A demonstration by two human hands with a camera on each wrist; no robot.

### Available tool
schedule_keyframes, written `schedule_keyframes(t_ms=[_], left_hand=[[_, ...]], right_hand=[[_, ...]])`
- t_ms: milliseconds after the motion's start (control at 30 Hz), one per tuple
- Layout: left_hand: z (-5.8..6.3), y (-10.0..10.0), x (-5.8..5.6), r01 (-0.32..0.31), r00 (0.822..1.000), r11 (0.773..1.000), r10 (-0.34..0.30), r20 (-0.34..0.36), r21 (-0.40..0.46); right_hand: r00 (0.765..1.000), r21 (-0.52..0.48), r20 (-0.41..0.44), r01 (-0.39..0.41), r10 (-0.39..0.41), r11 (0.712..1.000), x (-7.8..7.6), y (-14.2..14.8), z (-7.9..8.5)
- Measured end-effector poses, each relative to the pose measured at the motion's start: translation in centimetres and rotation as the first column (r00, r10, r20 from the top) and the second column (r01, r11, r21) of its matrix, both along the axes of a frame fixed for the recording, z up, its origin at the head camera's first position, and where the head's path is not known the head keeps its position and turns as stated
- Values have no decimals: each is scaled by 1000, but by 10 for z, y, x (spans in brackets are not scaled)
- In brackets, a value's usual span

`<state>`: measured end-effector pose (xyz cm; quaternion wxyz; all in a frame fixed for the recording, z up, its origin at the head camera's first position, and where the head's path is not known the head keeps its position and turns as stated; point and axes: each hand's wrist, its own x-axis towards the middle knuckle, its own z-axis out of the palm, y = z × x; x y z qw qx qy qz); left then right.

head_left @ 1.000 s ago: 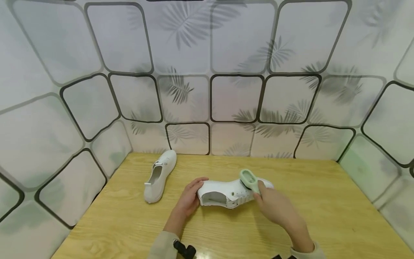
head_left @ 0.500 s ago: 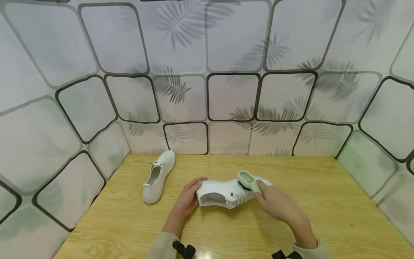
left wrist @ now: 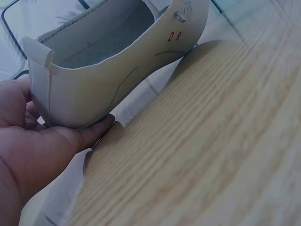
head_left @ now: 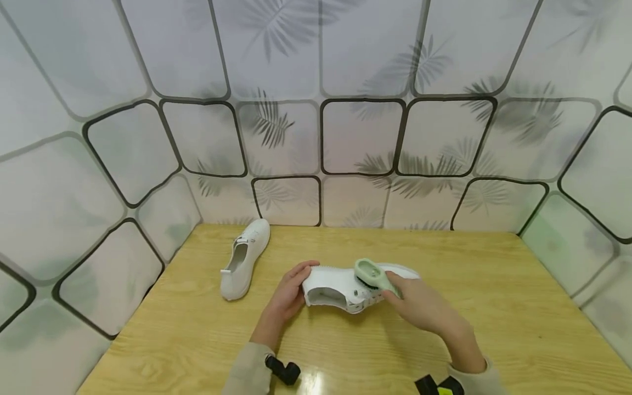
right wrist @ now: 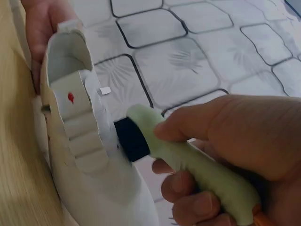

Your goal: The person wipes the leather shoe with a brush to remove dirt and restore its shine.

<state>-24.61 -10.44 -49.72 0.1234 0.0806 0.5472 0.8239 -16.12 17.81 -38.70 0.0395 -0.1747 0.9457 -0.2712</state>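
Observation:
A white shoe (head_left: 328, 273) lies tilted on its side in the middle of the table, its opening facing the person and its toe to the right. My left hand (head_left: 287, 295) grips it round the heel; in the left wrist view the fingers pass under and behind the heel (left wrist: 70, 96). My right hand (head_left: 428, 307) holds a pale green brush (head_left: 368, 270) by its handle. In the right wrist view the brush's dark bristles (right wrist: 132, 140) are against the shoe's upper, beside the lacing area. A small red mark (right wrist: 71, 97) shows on the tongue.
A second white shoe (head_left: 245, 259) stands upright at the back left of the wooden table (head_left: 494, 318), toe toward the wall. A patterned wall covering (head_left: 360, 137) with leaf prints encloses the back and both sides.
The brush and my right hand have moved left along the shoe, from nearer the toe toward the heel. My left hand keeps its grip on the heel. The head view has shifted slightly.

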Motion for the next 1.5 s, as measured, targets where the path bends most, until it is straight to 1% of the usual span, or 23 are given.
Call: schedule_keyframes(t_ms=[100, 200, 267, 333, 433, 500, 567, 633, 700, 767, 800, 867, 967, 1067, 1167, 1267, 1367, 1433, 1500], left_hand=[[2, 0, -1, 4, 1000, 1000, -4, -4, 6], [3, 0, -2, -3, 1000, 1000, 3, 3, 18], [3, -1, -1, -8, 1000, 1000, 8, 6, 18], [2, -1, -1, -13, 1000, 1000, 13, 7, 14], [1, -1, -1, -14, 1000, 1000, 14, 7, 3], [1, -1, -1, -9, 1000, 1000, 9, 6, -1], [1, -1, -1, -2, 1000, 1000, 2, 8, 2], [1, -1, 0, 5, 1000, 1000, -5, 9, 4], [1, -2, 0, 13, 1000, 1000, -13, 7, 6], [1, -2, -1, 19, 1000, 1000, -19, 7, 9], [1, -2, -1, 19, 1000, 1000, -19, 7, 9], [0, -2, -1, 19, 1000, 1000, -19, 8, 11], [-1, -2, 0, 8, 1000, 1000, -8, 13, 10], [-2, -1, 1, 1, 1000, 1000, -1, 21, 1], [-1, 0, 1, 2, 1000, 1000, -2, 23, -9], [0, 0, 1, 5, 1000, 1000, -5, 18, -10], [1, 1, 1, 7, 1000, 1000, -7, 11, -4], [0, 1, 0, 5, 1000, 1000, -5, 11, 0], [-1, 1, -1, -1, 1000, 1000, 1, 16, 1]], right_hand=[[999, 37, -9, 47, -47, 998, -4, 7, 2], [997, 47, -31, 70, -69, 996, -8, 3, -3], [996, 52, -61, 70, -66, 996, -9, -5, -8], [995, 47, -85, 53, -49, 997, -11, -13, -12], [995, 36, -95, 19, -15, 999, -9, -19, -13], [997, 12, -79, -6, 7, 1000, -7, -17, -9], [999, -15, -42, -17, 17, 1000, -4, -11, -4], [1000, -26, -9, -4, 4, 1000, -3, -4, 0], [999, -23, 18, 33, -32, 999, -3, 2, 2], [997, -6, 16, 72, -72, 997, -5, 5, 0], [996, 8, -5, 85, -85, 996, -6, 4, -2], [995, 12, -20, 94, -94, 996, -8, -1, -6], [997, -2, -44, 68, -68, 998, -10, -13, -13], [999, -29, -25, 29, -30, 999, -8, -24, -15], [1000, -55, -1, -20, 20, 998, -3, -24, -10], [999, -60, 14, -43, 43, 997, 0, -13, -1], [1000, -37, -3, -11, 11, 999, 0, -5, 2], [999, -9, -32, 32, -32, 999, -3, -6, -2], [997, -9, -30, 64, -64, 998, -5, -12, -7]])
